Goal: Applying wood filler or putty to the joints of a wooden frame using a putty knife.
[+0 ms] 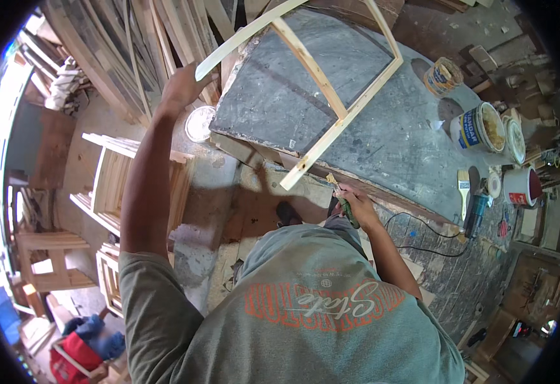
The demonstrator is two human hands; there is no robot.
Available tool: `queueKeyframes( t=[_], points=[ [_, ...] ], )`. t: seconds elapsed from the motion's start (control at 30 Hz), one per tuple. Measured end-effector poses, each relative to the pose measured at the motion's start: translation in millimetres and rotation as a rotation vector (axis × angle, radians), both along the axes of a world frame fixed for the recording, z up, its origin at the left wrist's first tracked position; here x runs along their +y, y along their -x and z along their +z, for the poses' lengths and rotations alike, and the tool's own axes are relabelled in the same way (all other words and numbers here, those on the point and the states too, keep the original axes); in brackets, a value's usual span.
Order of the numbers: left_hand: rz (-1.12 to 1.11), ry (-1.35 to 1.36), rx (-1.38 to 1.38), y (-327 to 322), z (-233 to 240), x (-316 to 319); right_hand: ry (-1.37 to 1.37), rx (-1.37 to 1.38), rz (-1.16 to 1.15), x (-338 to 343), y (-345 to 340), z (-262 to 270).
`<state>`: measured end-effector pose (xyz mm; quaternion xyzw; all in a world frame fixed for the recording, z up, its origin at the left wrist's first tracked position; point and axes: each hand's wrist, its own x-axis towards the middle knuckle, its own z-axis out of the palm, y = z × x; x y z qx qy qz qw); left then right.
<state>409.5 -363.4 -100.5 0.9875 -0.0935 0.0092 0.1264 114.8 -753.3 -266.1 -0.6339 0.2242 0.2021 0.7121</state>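
My left hand (182, 89) grips one end of a light wooden frame (308, 72) by its pale outer rail, at the left edge of a grey-topped table. The frame slants over the tabletop; a crosspiece joins its rails, and one free end reaches past the table's near edge. Close to my body, my right hand (356, 204) holds a green-handled putty knife (348, 211) upward, with yellowish putty (331, 179) on its tip. That tip is near the frame's free end, apart from it.
On the grey table (385, 139) stand putty tubs (476, 129), a paintbrush (463, 192) and a corded power tool (476, 213). A white lid or tub (200, 124) is below its left corner. Stacked wooden frames (116, 182) and long boards (92, 53) lie left. Another person (80, 345) is lower left.
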Motion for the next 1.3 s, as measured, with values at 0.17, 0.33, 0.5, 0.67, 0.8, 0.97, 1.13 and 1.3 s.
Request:
queueKeyframes(
  t=[0.17,0.33,0.5,0.67,0.8,0.97,1.13,1.3],
  points=[
    [-0.033,0.119,0.166,-15.8,-38.8,16.3,-0.059,-0.041,-0.075,-14.0,4.0,9.5],
    [-0.073,0.300,0.199,-15.0,-114.5,40.5,-0.046,-0.045,-0.200,-31.9,13.1,7.3],
    [-0.056,0.397,0.242,-0.1,-179.9,64.3,0.011,-0.027,-0.179,-40.2,28.5,7.9],
    [0.156,0.117,0.299,37.8,-216.3,39.0,0.063,0.012,-0.228,-45.0,45.1,1.9],
    [0.209,0.212,0.359,50.5,-259.5,45.5,0.100,0.038,-0.183,-37.6,48.2,5.6],
    [0.378,0.166,0.206,78.3,-267.1,23.6,0.120,0.060,-0.142,-37.6,51.4,-2.4],
    [0.191,0.209,-0.223,153.2,-238.3,-51.3,0.247,0.051,-0.098,-29.3,49.9,-4.5],
    [-0.008,0.784,0.687,252.0,-238.4,-128.4,0.650,-0.376,0.237,-7.5,43.6,7.3]
  ],
)
